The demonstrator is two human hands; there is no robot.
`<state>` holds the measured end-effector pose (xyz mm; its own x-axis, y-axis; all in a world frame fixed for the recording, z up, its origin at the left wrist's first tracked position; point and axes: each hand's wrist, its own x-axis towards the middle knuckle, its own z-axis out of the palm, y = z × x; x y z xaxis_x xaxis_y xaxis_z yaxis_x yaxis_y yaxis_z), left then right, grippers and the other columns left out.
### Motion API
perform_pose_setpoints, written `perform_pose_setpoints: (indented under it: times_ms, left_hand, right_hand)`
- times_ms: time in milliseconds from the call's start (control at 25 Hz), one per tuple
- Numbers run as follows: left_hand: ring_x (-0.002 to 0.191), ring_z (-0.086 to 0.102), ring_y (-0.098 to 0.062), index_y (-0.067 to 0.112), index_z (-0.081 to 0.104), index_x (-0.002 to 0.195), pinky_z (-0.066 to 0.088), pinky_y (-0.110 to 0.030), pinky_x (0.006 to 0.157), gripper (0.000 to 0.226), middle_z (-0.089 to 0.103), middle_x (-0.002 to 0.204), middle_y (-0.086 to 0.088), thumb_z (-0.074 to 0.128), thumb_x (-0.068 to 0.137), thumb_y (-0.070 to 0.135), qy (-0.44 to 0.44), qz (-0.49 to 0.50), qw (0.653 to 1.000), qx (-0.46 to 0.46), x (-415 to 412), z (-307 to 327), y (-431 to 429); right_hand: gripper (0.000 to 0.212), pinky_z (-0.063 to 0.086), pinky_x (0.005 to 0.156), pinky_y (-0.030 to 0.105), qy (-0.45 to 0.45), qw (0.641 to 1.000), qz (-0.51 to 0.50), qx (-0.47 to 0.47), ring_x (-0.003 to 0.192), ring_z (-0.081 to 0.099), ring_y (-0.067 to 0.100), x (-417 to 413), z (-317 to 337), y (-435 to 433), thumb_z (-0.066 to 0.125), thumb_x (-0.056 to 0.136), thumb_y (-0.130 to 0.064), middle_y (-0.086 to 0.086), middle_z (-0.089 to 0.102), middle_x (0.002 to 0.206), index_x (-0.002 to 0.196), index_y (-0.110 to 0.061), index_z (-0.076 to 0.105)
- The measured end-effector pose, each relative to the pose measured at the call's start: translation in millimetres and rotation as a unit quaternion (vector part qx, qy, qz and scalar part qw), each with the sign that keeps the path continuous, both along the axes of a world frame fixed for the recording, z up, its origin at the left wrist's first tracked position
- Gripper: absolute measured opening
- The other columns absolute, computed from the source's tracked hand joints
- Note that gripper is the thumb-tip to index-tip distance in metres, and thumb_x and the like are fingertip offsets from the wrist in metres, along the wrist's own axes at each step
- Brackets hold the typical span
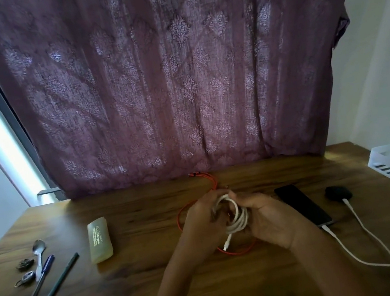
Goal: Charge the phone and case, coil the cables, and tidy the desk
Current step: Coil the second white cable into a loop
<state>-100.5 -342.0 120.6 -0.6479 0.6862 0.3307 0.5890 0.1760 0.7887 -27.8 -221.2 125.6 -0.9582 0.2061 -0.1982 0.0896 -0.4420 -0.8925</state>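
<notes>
Holding item: white coil (238, 216), smooth round cord in several springy loops, held above the surface (157, 287) at mid-front. Left hand (202, 223) grip: fingers curled round the coil's left side. Right hand (267, 217) grip: palm cupping the right side, thumb over the top. Loose plug end (225, 245) hangs below, untucked; likely fault: loops spring open once either grip eases, since nothing binds them. Orange cable (214, 182), thin and braided-looking, lies uncoiled beneath the hands; the hanging plug may catch it. Phone (301, 204), flat glossy black slab, and case (338, 193), dark rounded pebble, sit right, each with a white lead (328, 228) plugged in; these run near the right wrist, so a careless sweep may tug one out. Wood-grain surface, matte.
</notes>
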Motion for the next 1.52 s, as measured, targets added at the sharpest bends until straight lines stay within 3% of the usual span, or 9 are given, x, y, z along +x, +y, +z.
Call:
perform_pose_setpoints:
  times_ms: [160, 280, 480, 560, 760, 960, 1160, 1240, 1520]
  left_hand:
    - [0.068, 0.053, 0.022, 0.014, 0.07, 0.099, 0.037, 0.0, 0.059, 0.022, 0.057, 0.069, 0.024, 0.055, 0.087, 0.003, 0.04, 0.077, 0.996, 0.029, -2.6, 1.1, -1.6]
    - [0.063, 0.054, 0.017, 0.01, 0.072, 0.085, 0.036, -0.002, 0.054, 0.017, 0.056, 0.06, 0.018, 0.057, 0.086, 0.002, 0.035, 0.153, 0.986, 0.052, -0.7, -3.6, -1.2]
    - [0.059, 0.058, -0.001, 0.009, 0.069, 0.076, 0.039, -0.011, 0.053, 0.017, 0.062, 0.06, 0.008, 0.055, 0.087, 0.006, -0.008, 0.177, 0.983, 0.047, 1.4, -5.8, 1.9]
    - [0.059, 0.061, 0.001, 0.014, 0.067, 0.073, 0.045, -0.011, 0.056, 0.023, 0.066, 0.061, 0.005, 0.053, 0.09, 0.008, -0.085, 0.151, 0.983, 0.057, 2.4, -5.3, 1.1]
    - [0.081, 0.066, -0.035, 0.009, 0.068, 0.079, 0.052, -0.05, 0.078, 0.026, 0.069, 0.08, -0.018, 0.047, 0.094, 0.009, -0.256, 0.075, 0.958, 0.107, 3.0, -1.9, -1.8]
    - [0.074, 0.063, -0.015, 0.011, 0.068, 0.083, 0.048, -0.024, 0.064, 0.025, 0.07, 0.078, -0.007, 0.046, 0.095, 0.009, -0.286, 0.022, 0.954, 0.087, 3.1, 2.8, -10.6]
    - [0.079, 0.063, -0.022, 0.007, 0.069, 0.089, 0.047, -0.033, 0.071, 0.025, 0.071, 0.084, -0.011, 0.045, 0.095, 0.012, -0.315, -0.021, 0.945, 0.087, -4.4, 5.4, -11.6]
    - [0.079, 0.063, -0.025, 0.007, 0.069, 0.089, 0.047, -0.036, 0.071, 0.023, 0.071, 0.082, -0.011, 0.047, 0.093, 0.013, -0.317, -0.042, 0.942, 0.104, -7.9, 3.1, -12.6]
    - [0.076, 0.068, -0.005, 0.04, 0.07, 0.082, 0.053, -0.021, 0.071, 0.039, 0.072, 0.074, 0.012, 0.06, 0.085, 0.003, -0.106, -0.004, 0.991, 0.077, -0.5, -10.6, -11.5]
  right_hand:
    - [0.039, 0.052, 0.074, 0.025, 0.012, 0.97, -0.133, 0.202, 0.079, 0.066, 0.014, -0.1, -7.8, -2.0, 0.068, 0.069, -0.043, 0.004, 0.072, 0.083, 0.086, -0.007, 0.07]
    - [0.022, 0.045, 0.064, 0.015, 0.089, 0.874, -0.305, 0.369, 0.07, 0.062, 0.005, 5.2, -13.9, -5.3, 0.074, 0.072, -0.035, -0.003, 0.067, 0.073, 0.072, -0.014, 0.067]
    - [0.014, 0.046, 0.059, 0.018, 0.088, 0.781, -0.282, 0.55, 0.068, 0.056, 0.005, 6.5, -23.4, -26.5, 0.079, 0.069, -0.029, -0.012, 0.056, 0.077, 0.072, -0.019, 0.07]
    - [0.014, 0.049, 0.059, 0.024, 0.081, 0.745, -0.307, 0.587, 0.07, 0.057, 0.005, 5.3, -26.1, -25.5, 0.079, 0.07, -0.03, -0.01, 0.055, 0.081, 0.073, -0.018, 0.071]
    - [0.017, 0.044, 0.061, 0.009, 0.115, 0.715, -0.325, 0.608, 0.078, 0.053, 0.001, 6.7, -30.5, -22.1, 0.082, 0.066, -0.027, -0.016, 0.046, 0.084, 0.077, -0.019, 0.072]
    - [0.023, 0.047, 0.058, 0.01, 0.143, 0.766, -0.332, 0.531, 0.072, 0.058, 0.004, 3.8, -34.3, -11.9, 0.078, 0.066, -0.031, -0.016, 0.05, 0.085, 0.081, -0.015, 0.072]
    - [0.02, 0.049, 0.058, 0.02, 0.197, 0.643, -0.344, 0.655, 0.072, 0.056, 0.007, 5.2, -27.8, -14.5, 0.06, 0.082, -0.033, -0.008, 0.051, 0.091, 0.092, -0.019, 0.069]
    - [0.023, 0.048, 0.057, 0.017, 0.189, 0.662, -0.311, 0.655, 0.069, 0.055, 0.003, 4.3, -25.4, -12.2, 0.056, 0.085, -0.035, -0.008, 0.052, 0.086, 0.09, -0.017, 0.07]
    - [0.03, 0.03, 0.047, 0.012, 0.018, 0.897, -0.106, 0.428, 0.046, 0.039, 0.0, 3.3, 1.0, 1.7, 0.061, 0.082, -0.011, -0.013, 0.04, 0.049, 0.055, -0.014, 0.048]
